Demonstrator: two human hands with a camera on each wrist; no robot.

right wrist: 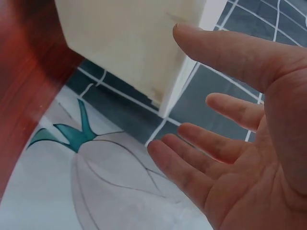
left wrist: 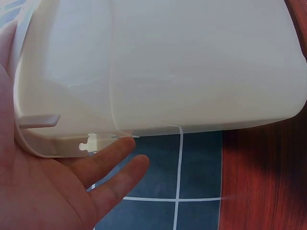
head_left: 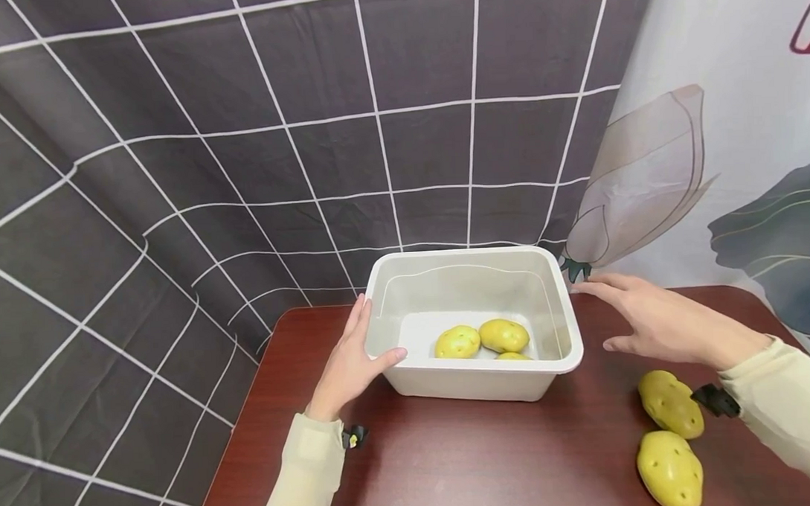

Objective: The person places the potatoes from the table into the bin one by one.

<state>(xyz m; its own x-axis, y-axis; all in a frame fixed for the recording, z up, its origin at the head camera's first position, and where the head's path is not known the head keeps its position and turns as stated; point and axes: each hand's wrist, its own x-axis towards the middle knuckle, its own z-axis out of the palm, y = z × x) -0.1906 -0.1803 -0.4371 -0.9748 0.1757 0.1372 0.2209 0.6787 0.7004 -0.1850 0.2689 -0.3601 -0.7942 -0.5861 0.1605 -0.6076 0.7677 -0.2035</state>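
A white plastic bin (head_left: pixel 476 384) stands on the table, with three potatoes visible inside: one potato (head_left: pixel 458 342) on the left, another potato (head_left: pixel 505 335) on the right, and a third potato (head_left: pixel 513 356) mostly hidden behind the front rim. My left hand (head_left: pixel 350 363) holds the bin's front left corner, thumb over the rim and fingers along the outer side. In the left wrist view, two fingers (left wrist: pixel 117 179) extend beneath the rim. Right of the bin hovers my right hand (head_left: pixel 658 322), fingers spread, holding nothing and apart from the bin wall (right wrist: pixel 124 43).
Two more potatoes, one potato (head_left: pixel 671 405) above the other potato (head_left: pixel 670 471), lie on the red-brown table (head_left: pixel 492 458) by the right sleeve. A dark gridded cloth (head_left: pixel 320 137) hangs behind and left; a pale patterned curtain (head_left: pixel 729 122) hangs at the right.
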